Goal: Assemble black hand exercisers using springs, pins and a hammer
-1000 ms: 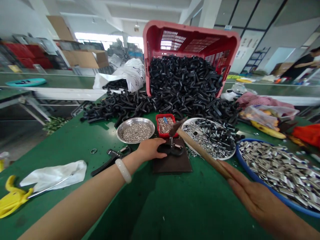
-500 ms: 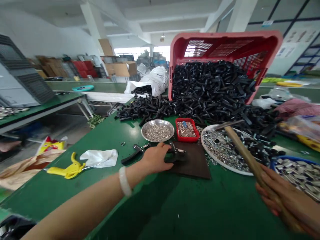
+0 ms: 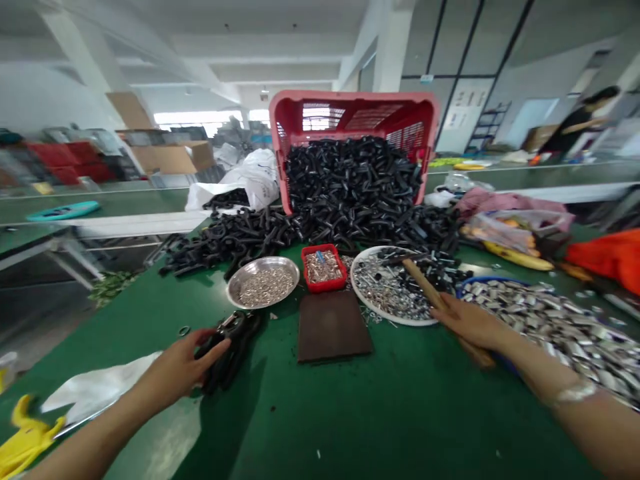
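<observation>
My left hand [image 3: 187, 363] is closed around a black curved plastic part [image 3: 227, 357] with a metal fitting at its upper end, left of the brown mat [image 3: 334, 327]. A second black part seems to lie against it, though the two blend together. On the other side, my right hand [image 3: 467, 321] grips the wooden handle of a hammer [image 3: 424, 280], slanted over the white tray [image 3: 373, 308] of screws and black pieces. The hammer's head does not stand out against the tray's contents. Nothing lies on the brown mat.
A metal bowl [image 3: 233, 293] of small pins and a red box [image 3: 325, 287] stand behind the mat. Farther back, a tipped red basket [image 3: 277, 147] spills black parts. At right is a blue tray [image 3: 467, 283] of metal pieces; at left, a yellow-handled tool [image 3: 30, 437].
My view has turned right. My left hand has moved the black part off the mat to the left, beside another one. My right hand with the hammer has moved over the white tray's edge.
</observation>
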Demonstrator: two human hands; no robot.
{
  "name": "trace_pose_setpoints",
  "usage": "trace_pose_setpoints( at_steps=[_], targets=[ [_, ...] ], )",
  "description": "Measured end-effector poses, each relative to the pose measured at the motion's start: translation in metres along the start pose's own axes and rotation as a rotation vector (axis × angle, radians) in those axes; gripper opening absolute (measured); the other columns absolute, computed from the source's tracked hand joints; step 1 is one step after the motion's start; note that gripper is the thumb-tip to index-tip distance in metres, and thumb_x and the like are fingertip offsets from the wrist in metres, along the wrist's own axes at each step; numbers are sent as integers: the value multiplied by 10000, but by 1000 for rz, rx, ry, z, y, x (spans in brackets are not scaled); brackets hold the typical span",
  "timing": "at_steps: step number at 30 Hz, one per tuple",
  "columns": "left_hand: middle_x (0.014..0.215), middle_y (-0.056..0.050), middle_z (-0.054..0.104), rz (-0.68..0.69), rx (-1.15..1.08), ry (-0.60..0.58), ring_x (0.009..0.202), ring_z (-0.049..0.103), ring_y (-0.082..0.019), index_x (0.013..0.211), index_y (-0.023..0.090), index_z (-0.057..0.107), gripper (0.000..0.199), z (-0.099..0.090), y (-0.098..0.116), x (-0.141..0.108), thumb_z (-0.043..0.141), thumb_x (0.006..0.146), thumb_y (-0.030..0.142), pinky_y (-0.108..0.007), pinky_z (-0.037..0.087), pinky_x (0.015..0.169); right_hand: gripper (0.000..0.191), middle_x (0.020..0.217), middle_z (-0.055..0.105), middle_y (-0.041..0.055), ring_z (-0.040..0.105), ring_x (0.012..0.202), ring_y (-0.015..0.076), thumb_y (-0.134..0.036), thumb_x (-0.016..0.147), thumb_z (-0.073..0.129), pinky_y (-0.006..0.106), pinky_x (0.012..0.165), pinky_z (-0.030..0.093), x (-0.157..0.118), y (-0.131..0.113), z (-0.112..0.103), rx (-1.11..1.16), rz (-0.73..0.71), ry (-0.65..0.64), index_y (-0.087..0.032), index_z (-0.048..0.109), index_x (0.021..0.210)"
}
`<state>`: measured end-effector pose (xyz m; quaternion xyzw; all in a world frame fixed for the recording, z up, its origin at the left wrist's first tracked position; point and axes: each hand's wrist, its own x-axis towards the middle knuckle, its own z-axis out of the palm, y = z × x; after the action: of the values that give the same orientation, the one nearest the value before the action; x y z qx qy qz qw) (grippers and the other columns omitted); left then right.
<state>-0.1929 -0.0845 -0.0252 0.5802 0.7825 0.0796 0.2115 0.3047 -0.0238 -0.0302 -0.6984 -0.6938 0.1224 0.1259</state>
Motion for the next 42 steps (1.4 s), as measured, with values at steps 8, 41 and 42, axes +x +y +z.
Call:
trace_pose_setpoints(
  at_steps=[8,41,42],
  targets=[
    [1163,-69,531,427,384,109,908,577,-255,1093,234,521,466,13,90,9,343,781,531,-364,431,737,471,1147,575,143,552,1008,296,-430,854,274,406,771,436,55,37,-45,-479,225,46,-200,547,1161],
    [955,-23,617,1017,211,-89,823,577,-194,946,279,629,250,109,280,50,442,800,359,-285,413,674,299,1031,599,223,573,928,304,-152,714,515,360,753,437,22,92,-54,-605,191,-259,-53,616,977],
    [961,-26,618,1018,228,-92,831,576,-206,944,285,635,249,112,285,51,448,795,358,-293,413,674,304,1043,601,199,572,934,281,-175,750,476,345,766,432,20,96,-55,-587,192,-220,-76,598,1011]
  ],
)
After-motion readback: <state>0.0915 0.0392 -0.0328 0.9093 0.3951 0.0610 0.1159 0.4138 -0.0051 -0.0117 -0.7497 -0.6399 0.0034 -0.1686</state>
